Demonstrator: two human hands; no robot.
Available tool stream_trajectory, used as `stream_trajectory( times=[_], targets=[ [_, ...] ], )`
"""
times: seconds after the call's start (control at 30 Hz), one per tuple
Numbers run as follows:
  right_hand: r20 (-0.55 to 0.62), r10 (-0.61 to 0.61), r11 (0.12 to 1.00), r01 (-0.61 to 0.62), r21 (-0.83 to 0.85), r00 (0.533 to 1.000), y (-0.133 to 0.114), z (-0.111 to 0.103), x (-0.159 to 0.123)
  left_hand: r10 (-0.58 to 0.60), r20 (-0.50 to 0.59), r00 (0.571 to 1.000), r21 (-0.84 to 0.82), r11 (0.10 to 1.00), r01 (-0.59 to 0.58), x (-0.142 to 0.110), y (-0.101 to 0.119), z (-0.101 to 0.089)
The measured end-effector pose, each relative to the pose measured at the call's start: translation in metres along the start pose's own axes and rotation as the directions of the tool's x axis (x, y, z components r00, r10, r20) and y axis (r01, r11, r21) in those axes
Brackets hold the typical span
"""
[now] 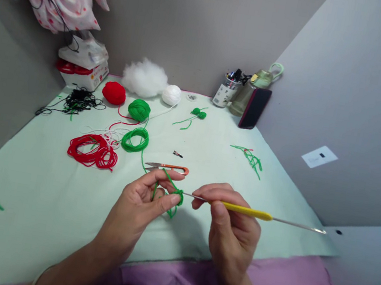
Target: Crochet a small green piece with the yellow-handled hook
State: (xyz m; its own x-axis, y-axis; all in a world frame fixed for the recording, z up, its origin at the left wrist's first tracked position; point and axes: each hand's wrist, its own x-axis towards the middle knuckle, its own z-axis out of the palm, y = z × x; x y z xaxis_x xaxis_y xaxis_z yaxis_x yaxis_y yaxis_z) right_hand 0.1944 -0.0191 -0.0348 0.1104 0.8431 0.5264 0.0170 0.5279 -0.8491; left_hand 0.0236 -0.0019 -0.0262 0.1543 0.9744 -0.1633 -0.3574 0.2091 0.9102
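My left hand [144, 205] pinches a small green crochet piece [180, 197] between thumb and fingers, with green yarn running over the raised index finger. In my right hand [234, 229] is a crochet hook [248, 211] with a yellow handle and metal at both ends, held like a pen. The hook's left tip meets the green piece; whether it sits inside a loop is too small to tell. Just beyond my left fingers lie orange-handled thread snips [171, 168]. The working strand leads back toward a green yarn coil [135, 139] and a green ball [139, 110].
Red yarn [93, 150], a red ball [114, 93], black yarn [81, 101], white stuffing [145, 78] and a white ball [171, 95] lie back left. A phone [255, 108] leans on a bottle [247, 93] beside a pen cup [226, 90]. Green scraps [251, 160] lie right.
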Motion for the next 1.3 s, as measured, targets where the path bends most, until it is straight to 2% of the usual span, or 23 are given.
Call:
stream_trajectory(
  times=[0.17,0.33,0.57,0.87,1.3],
  targets=[
    [0.026,-0.026,0.999,0.026,-0.022,0.999,-0.0009,0.0,0.001,0.011,-0.007,1.0,0.023,1.0,-0.011,-0.0011,0.0004,0.0],
    [-0.02,-0.023,1.0,0.024,0.012,1.0,0.003,0.0002,-0.0016,0.003,-0.011,1.0,0.047,0.999,-0.003,-0.0014,0.001,-0.0005],
    [-0.009,-0.072,0.995,0.071,-0.074,0.997,0.0003,0.0003,-0.0028,0.01,-0.031,0.999,0.02,1.0,-0.009,-0.0013,0.0017,0.0032],
    [-0.013,-0.02,0.999,0.021,0.032,1.0,0.0039,0.0003,-0.0036,-0.016,-0.037,0.999,0.0,1.0,0.016,-0.0014,0.0015,0.0029],
    [-0.037,-0.026,0.999,0.028,0.034,0.999,0.006,-0.0001,-0.0048,-0.014,-0.026,1.0,0.021,1.0,0.014,-0.0023,-0.0018,-0.001]
  ],
)
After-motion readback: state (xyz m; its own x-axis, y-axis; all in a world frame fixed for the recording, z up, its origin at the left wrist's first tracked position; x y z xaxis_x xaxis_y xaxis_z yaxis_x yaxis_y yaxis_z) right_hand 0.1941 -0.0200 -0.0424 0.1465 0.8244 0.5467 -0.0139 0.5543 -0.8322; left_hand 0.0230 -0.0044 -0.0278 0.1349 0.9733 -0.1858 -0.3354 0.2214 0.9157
